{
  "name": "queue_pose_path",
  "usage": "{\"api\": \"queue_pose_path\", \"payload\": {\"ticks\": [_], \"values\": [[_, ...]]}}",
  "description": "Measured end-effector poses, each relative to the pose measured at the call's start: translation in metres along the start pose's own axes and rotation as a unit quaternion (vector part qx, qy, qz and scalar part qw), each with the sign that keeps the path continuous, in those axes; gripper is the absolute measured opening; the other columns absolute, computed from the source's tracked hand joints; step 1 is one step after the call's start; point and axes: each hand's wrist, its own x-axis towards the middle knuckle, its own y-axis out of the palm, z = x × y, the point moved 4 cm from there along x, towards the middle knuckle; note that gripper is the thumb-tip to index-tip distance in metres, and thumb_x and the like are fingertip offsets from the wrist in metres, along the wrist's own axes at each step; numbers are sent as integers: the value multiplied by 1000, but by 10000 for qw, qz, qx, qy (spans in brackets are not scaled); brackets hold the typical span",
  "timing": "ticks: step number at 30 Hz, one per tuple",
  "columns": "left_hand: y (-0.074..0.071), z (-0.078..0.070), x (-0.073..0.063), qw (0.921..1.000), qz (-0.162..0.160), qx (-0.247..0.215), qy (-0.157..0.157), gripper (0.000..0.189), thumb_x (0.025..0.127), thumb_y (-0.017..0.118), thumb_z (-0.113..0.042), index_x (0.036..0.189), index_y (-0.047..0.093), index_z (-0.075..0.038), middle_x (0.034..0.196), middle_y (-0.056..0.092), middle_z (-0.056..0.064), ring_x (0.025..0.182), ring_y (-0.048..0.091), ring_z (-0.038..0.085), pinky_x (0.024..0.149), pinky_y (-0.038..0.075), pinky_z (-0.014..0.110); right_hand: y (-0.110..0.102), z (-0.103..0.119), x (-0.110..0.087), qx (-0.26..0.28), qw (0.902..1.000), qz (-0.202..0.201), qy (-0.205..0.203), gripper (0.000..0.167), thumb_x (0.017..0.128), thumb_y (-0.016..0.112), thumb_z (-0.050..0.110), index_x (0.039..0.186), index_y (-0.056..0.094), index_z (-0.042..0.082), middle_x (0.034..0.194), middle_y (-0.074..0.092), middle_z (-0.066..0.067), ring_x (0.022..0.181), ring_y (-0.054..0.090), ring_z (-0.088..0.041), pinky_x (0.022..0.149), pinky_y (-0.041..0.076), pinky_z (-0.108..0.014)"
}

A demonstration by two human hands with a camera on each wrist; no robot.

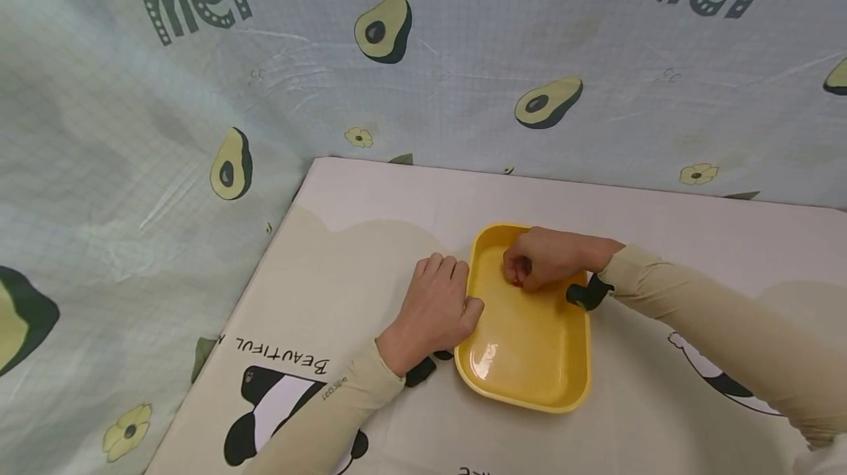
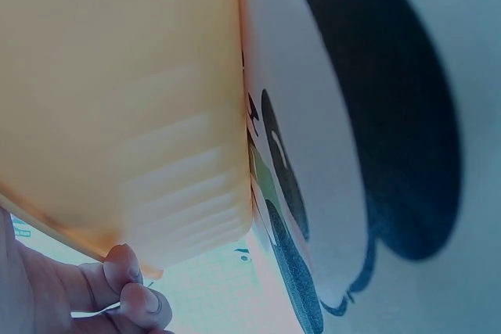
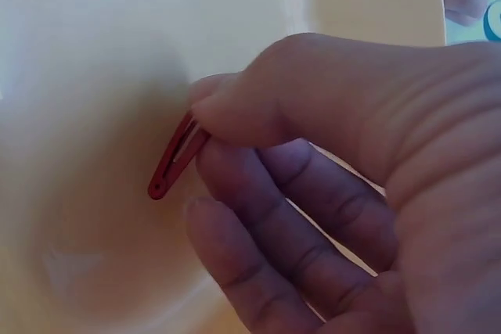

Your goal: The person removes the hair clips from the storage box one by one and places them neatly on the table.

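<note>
A yellow tray (image 1: 523, 357) with rounded corners and raised walls lies on the table. My right hand (image 1: 552, 258) is inside its far part. Between thumb and fingertips, that hand pinches a red snap hair clip (image 3: 174, 158); its rounded end points down and left in the right wrist view, and its other end is hidden by the fingers. My left hand (image 1: 437, 306) holds the tray's left rim, thumb over the edge and curled fingers (image 2: 141, 299) at the outside. The tray's pale-looking outer wall (image 2: 117, 115) fills much of the left wrist view.
A light tablecloth (image 1: 357, 269) with printed animals and lettering covers the table. Behind and to the left hangs a curtain (image 1: 450, 93) printed with avocados. Dark straps with small devices (image 1: 589, 293) sit at both wrists.
</note>
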Motion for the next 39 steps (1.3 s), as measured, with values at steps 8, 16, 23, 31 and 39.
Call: {"api": "queue_pose_path", "payload": {"ticks": [8, 16, 23, 31, 39], "values": [[-1, -1, 0, 10000, -62, -14, 35, 18, 88, 60, -22, 78, 48, -12, 75, 45, 3, 76, 40, 22, 78, 35, 35, -4, 4, -6, -34, 9997, -261, 15, 10, 89, 71, 6, 93, 71, 15, 79, 62, 6, 74, 57, -8, 70, 48, -22], [-1, -1, 0, 10000, -64, -36, 37, 18, 88, 59, -21, 78, 48, -12, 74, 44, 3, 76, 39, 21, 78, 34, 34, -6, 7, -12, 4, 9994, -311, 135, 10, 88, 71, 4, 92, 71, 13, 79, 61, 5, 74, 57, -10, 70, 47, -23], [-2, -1, 0, 9998, -154, -63, 67, 18, 88, 59, -22, 77, 47, -12, 74, 44, 2, 75, 39, 21, 77, 34, 34, -5, 8, -15, 78, 9994, -317, 107, 11, 89, 74, 6, 90, 68, 15, 78, 59, 5, 73, 56, -10, 69, 46, -22], [1, -2, 2, 9997, 161, -190, -30, 16, 90, 57, -21, 81, 49, -11, 77, 45, 4, 79, 40, 23, 81, 36, 37, -9, 10, -24, 56, 9990, -448, 32, 8, 90, 73, 8, 91, 69, 15, 82, 63, 5, 75, 56, -10, 70, 48, -22], [0, -2, 1, 9995, 162, -256, -72, 16, 90, 57, -22, 84, 52, -9, 78, 47, 4, 81, 42, 23, 83, 37, 38, -14, 13, -38, -19, 9975, -703, -86, 7, 91, 71, 9, 94, 71, 16, 86, 68, 5, 78, 58, -9, 75, 54, -23]]}}
